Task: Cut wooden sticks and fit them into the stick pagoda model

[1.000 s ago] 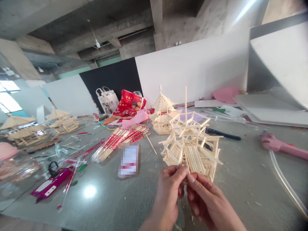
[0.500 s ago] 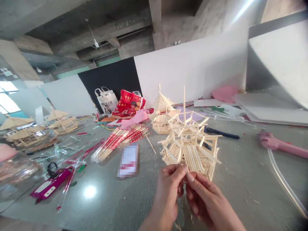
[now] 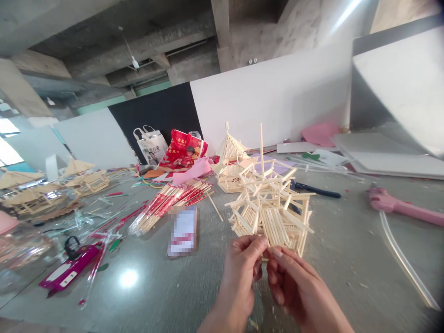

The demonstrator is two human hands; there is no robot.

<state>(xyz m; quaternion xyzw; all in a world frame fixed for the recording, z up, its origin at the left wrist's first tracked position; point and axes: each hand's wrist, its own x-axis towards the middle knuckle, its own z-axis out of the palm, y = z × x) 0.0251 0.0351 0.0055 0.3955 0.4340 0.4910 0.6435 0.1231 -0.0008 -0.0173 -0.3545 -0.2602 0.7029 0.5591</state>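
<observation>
My left hand (image 3: 243,266) and my right hand (image 3: 296,282) meet fingertip to fingertip at the near side of a wooden-stick pavilion model (image 3: 274,224). Both pinch with thumb and fingers closed; whatever lies between them is too small or hidden to make out. The model has slatted roof panels, an open frame on top and one tall upright stick (image 3: 262,150). My fingers cover its lower front edge, and I cannot tell whether they touch it. Behind it stands another stick pavilion (image 3: 231,149) with a pointed roof.
Left of the model lie a bundle of red-marked sticks (image 3: 163,203), a phone-like rectangle (image 3: 182,233) and a purple power strip (image 3: 67,270). At right are a dark-handled tool (image 3: 319,189) and a pink glue gun (image 3: 398,206) with a clear glue stick. Bags (image 3: 183,150) stand behind.
The whole view has shifted slightly, with things now a little further left. My hands stay pinched together at the model's front; the right fingertips look slightly flatter.
</observation>
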